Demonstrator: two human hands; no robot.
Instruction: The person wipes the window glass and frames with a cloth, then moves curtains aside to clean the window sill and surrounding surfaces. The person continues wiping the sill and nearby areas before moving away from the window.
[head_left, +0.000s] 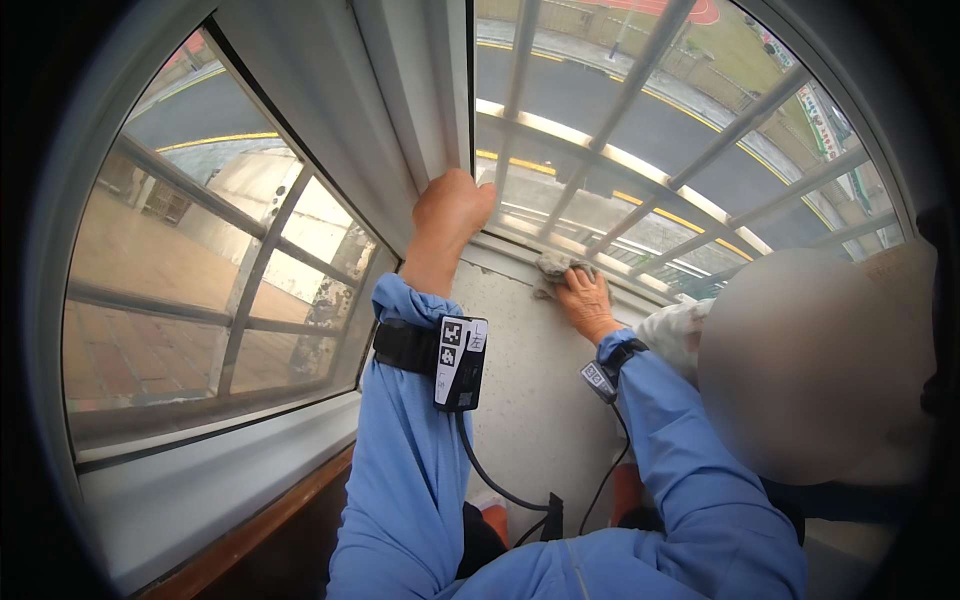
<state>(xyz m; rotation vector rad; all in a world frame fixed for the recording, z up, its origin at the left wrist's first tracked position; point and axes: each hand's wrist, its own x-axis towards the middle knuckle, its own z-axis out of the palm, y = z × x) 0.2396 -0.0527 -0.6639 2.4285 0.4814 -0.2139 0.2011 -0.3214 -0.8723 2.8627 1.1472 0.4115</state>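
Observation:
My left hand grips the edge of the white upright window frame, its fingers curled and partly hidden. Lower and to the right, my right hand presses a crumpled grey rag against the corner where the bottom window track meets the pale sill. Part of the rag is under my fingers. Beyond the track stands the window pane, with metal bars outside it.
Another barred window pane is on the left, above a wooden edge. Black cables hang from the devices strapped to my forearms. A blurred round patch covers much of the right side, beside a pale patterned cloth. A road lies outside.

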